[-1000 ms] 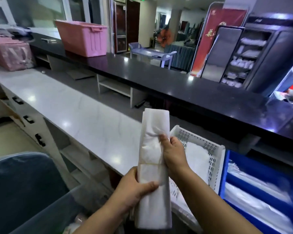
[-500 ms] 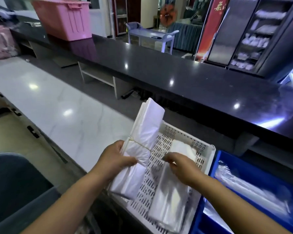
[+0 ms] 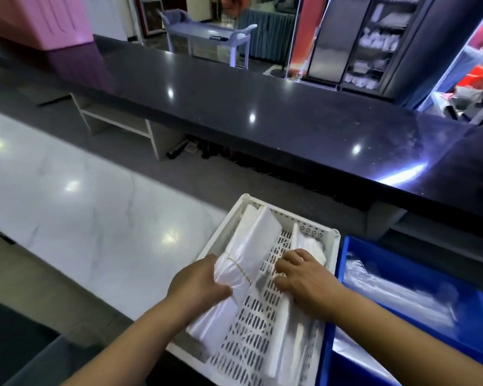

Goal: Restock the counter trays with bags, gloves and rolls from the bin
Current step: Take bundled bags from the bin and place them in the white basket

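Note:
A white perforated tray sits at the near edge of the pale marble counter. My left hand grips a banded bundle of white plastic bags, which lies along the tray's left side. My right hand rests flat on a second bundle of white bags on the tray's right side, fingers spread over it. To the right stands a blue tray with clear plastic bags in it.
A raised black counter runs across behind the trays. A pink bin stands on it at the far left. A dark grey bin is at the lower left by my arm. Shelving stands at the back right.
My left hand has lowered the banded bundle from upright in the air down into the tray's left side. My right hand let go of it and moved onto the bundle at the right.

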Demonstrator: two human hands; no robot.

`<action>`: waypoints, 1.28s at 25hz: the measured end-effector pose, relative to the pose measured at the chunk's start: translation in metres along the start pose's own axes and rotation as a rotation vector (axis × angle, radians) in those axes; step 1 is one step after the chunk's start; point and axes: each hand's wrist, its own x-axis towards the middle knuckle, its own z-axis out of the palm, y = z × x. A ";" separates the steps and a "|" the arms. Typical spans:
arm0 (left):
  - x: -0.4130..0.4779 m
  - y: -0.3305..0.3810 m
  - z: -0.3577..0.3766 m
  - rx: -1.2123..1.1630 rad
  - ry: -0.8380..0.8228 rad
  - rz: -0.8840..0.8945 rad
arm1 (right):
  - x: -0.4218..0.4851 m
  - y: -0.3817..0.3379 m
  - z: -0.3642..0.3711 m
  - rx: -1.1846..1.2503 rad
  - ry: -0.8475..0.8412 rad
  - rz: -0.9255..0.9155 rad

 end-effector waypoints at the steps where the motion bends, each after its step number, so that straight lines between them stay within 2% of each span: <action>1: 0.002 0.000 0.002 0.029 -0.018 0.010 | -0.001 0.000 -0.002 -0.003 0.002 0.005; 4: 0.004 -0.002 0.004 -0.120 -0.111 0.019 | -0.003 -0.003 -0.004 0.000 0.023 0.026; 6: 0.003 -0.004 0.007 -0.134 -0.140 0.049 | -0.003 -0.006 -0.005 -0.012 0.023 0.059; 8: 0.000 -0.007 0.013 0.051 -0.074 0.093 | -0.004 -0.008 -0.005 -0.028 -0.004 0.079; 10: -0.002 -0.008 0.022 0.343 0.087 0.199 | -0.003 -0.012 -0.004 -0.054 -0.060 0.083; 11: -0.003 -0.006 0.026 0.413 0.151 0.277 | -0.002 -0.013 -0.003 -0.065 -0.082 0.084; 13: -0.004 -0.001 0.033 0.428 0.171 0.353 | -0.001 -0.015 -0.002 -0.079 -0.107 0.088; 18: 0.002 0.006 0.042 0.528 0.117 0.280 | -0.002 -0.011 -0.008 -0.079 -0.090 0.049; 22: 0.001 0.019 0.046 0.381 0.146 0.283 | -0.015 -0.007 -0.018 -0.106 -0.039 0.039; 24: -0.005 0.028 0.057 0.257 0.089 0.279 | -0.026 -0.003 -0.024 -0.097 -0.057 0.058; 26: -0.009 0.032 0.070 0.277 0.035 0.301 | -0.037 -0.002 -0.027 -0.101 -0.075 0.085; 29: 0.001 0.031 0.075 0.407 0.067 0.462 | -0.047 -0.004 -0.028 -0.108 -0.086 0.112; 32: 0.020 0.031 0.075 0.550 -0.018 0.822 | -0.046 -0.006 -0.029 -0.092 -0.051 0.111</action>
